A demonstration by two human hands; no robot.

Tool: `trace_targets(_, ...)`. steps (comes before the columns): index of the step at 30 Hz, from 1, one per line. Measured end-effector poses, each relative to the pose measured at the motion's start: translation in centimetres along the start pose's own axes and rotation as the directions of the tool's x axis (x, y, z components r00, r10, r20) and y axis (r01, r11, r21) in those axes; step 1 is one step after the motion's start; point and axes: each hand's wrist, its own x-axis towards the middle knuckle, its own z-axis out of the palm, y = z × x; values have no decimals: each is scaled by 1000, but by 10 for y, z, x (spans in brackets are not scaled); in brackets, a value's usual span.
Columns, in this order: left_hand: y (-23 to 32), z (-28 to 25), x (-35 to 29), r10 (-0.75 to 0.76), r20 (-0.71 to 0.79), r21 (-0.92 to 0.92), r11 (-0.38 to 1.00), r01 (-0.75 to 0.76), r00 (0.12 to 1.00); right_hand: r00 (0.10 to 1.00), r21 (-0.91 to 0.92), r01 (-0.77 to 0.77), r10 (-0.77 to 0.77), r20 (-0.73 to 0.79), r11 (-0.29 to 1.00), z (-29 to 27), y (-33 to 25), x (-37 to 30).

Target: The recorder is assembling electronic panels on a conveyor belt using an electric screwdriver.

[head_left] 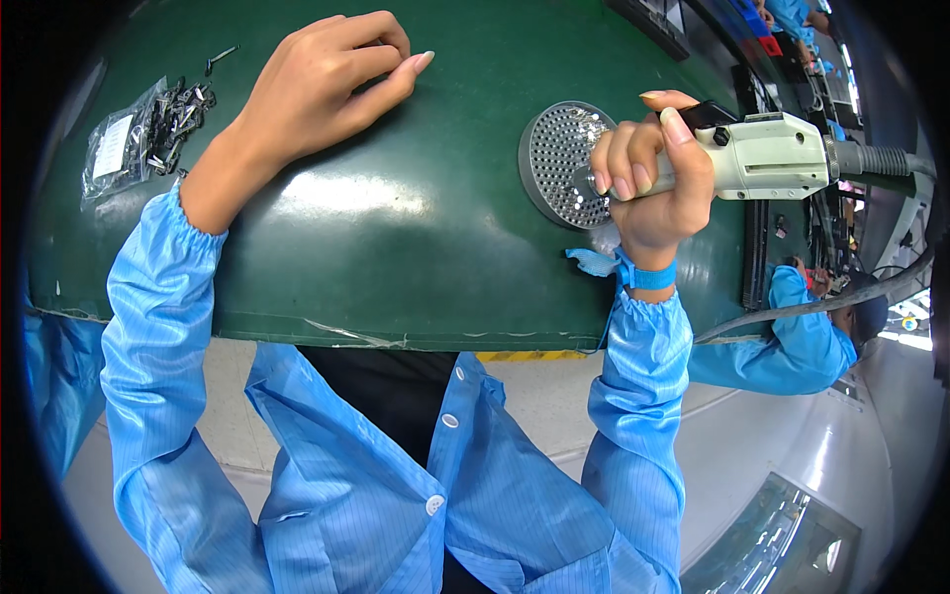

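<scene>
My right hand [658, 173] is wrapped round the front of a pale electric screwdriver [767, 158] with a black lever; the tool lies sideways and its bit is hidden by my fingers. Just left of that hand, and partly under it, is a round grey dish [534, 163] with a grid of holes and small shiny pieces in it. My left hand [332, 84] hovers over the green table [426, 267], its fingers curled in and the thumb pointing right. Whatever those fingers hold, if anything, is hidden.
Small black parts [178, 124] spill from a clear plastic bag [124, 148] at the left, with one loose part [223, 59] beyond. A thick grey cable [871, 292] hangs at the right. Near it a co-worker's blue sleeve [782, 346] shows, by a black rail [755, 252].
</scene>
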Motion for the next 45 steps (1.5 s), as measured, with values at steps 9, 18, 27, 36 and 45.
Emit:
trace_targets(9,10,-6,10,17,6,-34,999,-17,1000,1000,-7,14,-14,13,1000,0,-1,-1)
trace_targets(18,9,-5,9,-5,11,-44,999,5,1000,1000,-24,-22,21,-9,999,1,1,1)
trace_targets(27,10,-3,10,-24,23,-61,998,26,999,999,-41,-33,31,-35,999,2,-1,1)
trace_targets(36,3,-2,0,5,-28,-28,1000,-6,1000,1000,-25,-16,16,-7,1000,3,0,-2)
trace_targets(45,3,-11,10,-213,-162,-77,976,203,963,998,199,59,-60,1,978,4,-16,11)
